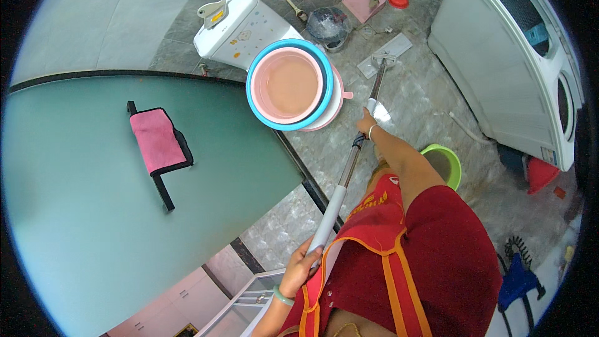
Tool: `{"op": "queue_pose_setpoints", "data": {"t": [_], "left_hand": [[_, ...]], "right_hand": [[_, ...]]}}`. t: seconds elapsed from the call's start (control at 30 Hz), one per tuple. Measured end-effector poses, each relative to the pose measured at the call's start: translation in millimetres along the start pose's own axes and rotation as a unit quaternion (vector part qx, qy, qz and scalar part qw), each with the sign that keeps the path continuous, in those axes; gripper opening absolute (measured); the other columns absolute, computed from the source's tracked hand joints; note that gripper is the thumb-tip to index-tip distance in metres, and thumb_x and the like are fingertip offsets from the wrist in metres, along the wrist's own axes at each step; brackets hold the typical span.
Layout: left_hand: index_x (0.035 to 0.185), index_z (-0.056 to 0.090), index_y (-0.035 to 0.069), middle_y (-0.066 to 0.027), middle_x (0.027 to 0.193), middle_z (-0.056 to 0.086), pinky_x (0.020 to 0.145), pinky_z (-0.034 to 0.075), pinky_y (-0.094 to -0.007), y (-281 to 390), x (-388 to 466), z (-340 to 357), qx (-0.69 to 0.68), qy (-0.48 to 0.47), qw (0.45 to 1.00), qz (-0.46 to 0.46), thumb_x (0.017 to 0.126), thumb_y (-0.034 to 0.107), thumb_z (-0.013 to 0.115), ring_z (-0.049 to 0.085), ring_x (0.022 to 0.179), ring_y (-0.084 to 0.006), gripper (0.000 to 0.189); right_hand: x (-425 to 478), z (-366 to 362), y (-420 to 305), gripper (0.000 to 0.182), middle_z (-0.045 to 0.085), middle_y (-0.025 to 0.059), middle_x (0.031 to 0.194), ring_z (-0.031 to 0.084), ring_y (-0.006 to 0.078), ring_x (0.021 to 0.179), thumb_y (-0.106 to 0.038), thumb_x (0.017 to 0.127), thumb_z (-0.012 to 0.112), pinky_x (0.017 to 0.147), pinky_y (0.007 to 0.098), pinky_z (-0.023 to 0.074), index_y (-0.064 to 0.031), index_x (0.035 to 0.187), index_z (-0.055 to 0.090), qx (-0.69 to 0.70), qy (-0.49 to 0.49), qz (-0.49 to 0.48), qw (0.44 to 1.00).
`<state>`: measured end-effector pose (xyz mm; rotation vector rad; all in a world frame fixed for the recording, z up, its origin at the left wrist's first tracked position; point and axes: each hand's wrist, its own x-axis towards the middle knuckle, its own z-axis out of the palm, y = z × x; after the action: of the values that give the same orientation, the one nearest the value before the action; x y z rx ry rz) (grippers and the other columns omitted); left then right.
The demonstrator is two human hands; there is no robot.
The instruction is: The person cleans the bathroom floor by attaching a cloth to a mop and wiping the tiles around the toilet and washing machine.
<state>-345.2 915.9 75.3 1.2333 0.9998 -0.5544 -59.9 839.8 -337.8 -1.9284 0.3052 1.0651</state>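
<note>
A flat mop's pole slants across the view between both my hands. My left hand, with a jade-green bangle at its wrist, is wrapped around the upper grey grip close to my apron. Further down the pole, my right hand grips the lower grey sleeve. The white rectangular mop head lies flat on the wet, grey marbled tile floor. It sits to the right of the toilet, near a floor drain.
On the toilet rest a blue basin and a pink basin of cloudy water. A trash bin, pink dustpan, red plunger, washing machine, green bucket and frosted glass door surround me.
</note>
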Motion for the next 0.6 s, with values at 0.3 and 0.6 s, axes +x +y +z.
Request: {"op": "queue_pose_setpoints", "data": {"t": [0.3,0.6], "left_hand": [[0.124,0.032,0.000,-0.0131,0.122,0.041,0.095,0.024,-0.0262,7,-8,-1,0.155,-0.045,0.984,0.078,0.082,0.015,0.051,0.035,0.115,-0.0181,0.049],[0.122,0.034,0.000,-0.0116,0.112,0.048,0.088,0.033,-0.0259,-73,20,-35,0.153,-0.026,0.987,0.039,0.080,0.015,0.055,0.045,0.103,-0.0177,0.049]], "right_hand": [[56,-14,11,0.045,0.053,0.0191,0.076,0.055,0.0265,0.058,-0.012,0.070,0.047,0.045,0.0388,0.0456,0.0023,0.112,0.038,0.246,0.172,0.080,0.951],[-50,25,54,0.018,0.052,0.0113,0.067,0.054,0.0228,0.052,-0.011,0.071,0.052,0.042,0.0339,0.0456,0.0013,0.082,0.045,0.357,-0.141,0.135,0.914]]}}
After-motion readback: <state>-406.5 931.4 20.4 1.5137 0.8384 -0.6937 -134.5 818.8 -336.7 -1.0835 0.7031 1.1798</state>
